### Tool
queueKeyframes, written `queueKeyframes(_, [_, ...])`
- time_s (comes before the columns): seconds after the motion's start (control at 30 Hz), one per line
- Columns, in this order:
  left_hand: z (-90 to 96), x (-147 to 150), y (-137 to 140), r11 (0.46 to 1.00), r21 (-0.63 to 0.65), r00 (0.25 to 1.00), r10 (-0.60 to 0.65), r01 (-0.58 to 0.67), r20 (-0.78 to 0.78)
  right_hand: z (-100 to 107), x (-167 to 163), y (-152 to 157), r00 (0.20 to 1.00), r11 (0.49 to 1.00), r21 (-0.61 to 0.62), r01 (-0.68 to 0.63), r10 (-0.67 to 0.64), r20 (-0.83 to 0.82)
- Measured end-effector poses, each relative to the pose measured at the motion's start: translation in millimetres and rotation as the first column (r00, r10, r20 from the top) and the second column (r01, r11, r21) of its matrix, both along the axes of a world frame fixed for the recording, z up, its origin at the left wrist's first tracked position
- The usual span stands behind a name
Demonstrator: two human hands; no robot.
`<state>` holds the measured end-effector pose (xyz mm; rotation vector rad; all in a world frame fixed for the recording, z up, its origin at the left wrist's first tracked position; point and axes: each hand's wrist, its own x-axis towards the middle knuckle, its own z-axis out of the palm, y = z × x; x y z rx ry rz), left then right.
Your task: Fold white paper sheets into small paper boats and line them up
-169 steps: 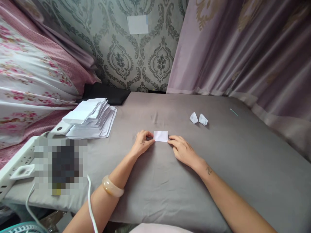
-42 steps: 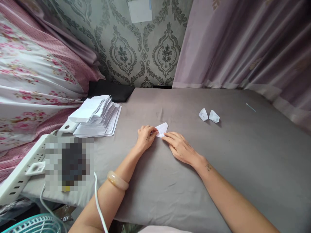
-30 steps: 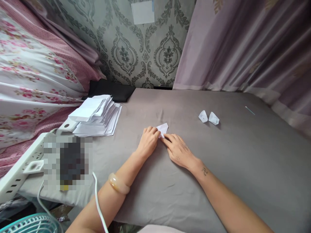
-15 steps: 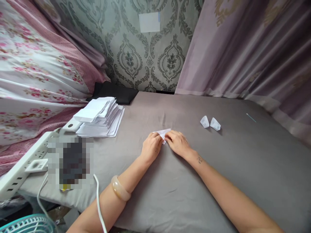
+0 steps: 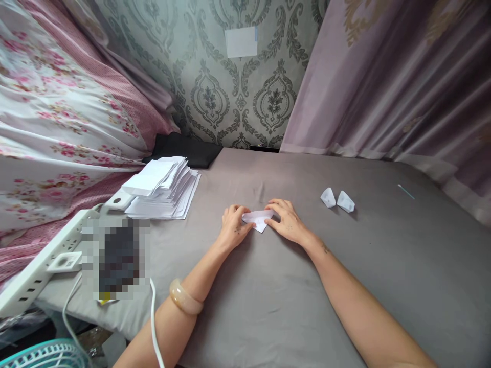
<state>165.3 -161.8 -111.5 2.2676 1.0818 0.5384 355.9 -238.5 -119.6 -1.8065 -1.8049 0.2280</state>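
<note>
A small folded white paper lies on the grey cloth between my hands, its pointed corner toward me and a band folded along its far edge. My left hand pinches its left end between thumb and fingers. Its right end is gripped the same way by my right hand. Two folded white paper pieces stand on the cloth to the right, apart from my hands. A thick stack of white paper rests at the far left.
The grey cloth surface spreads around my arms. Along the left edge run a white power strip and a white cable that crosses near my left forearm. A teal fan stands at lower left; a thin stick lies far right.
My hands have moved apart to the two ends of the paper, so more of it shows, with its point toward me. The view has shifted slightly.
</note>
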Motion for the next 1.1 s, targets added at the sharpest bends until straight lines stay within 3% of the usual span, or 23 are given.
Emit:
queueKeyframes(0.2, [-2.8,-1,0,0.996,0.088,1.000,-0.020,0.020,0.006,5,0,-5,0.999,0.999,0.032,-0.032,0.032,0.012])
queueKeyframes(0.43, [2.7,-5,0,0.965,0.220,0.988,-0.124,0.143,-0.096,6,-2,-8,1.000,0.999,0.049,-0.014,0.015,-0.006])
queueKeyframes(0.6, [-5.5,0,7,0.985,0.164,0.996,-0.038,0.051,-0.082,-1,-4,2,0.995,0.995,0.027,0.091,-0.092,0.035])
queueKeyframes(0.7, [-9.1,0,11,0.995,0.103,0.997,0.008,-0.001,-0.073,-2,-4,3,0.993,0.997,-0.005,0.074,-0.073,0.092])
queueKeyframes(1.1, [4.7,-4,11,0.980,-0.149,0.991,-0.131,0.132,0.022,8,-2,-5,0.999,0.994,-0.105,0.007,-0.012,-0.044])
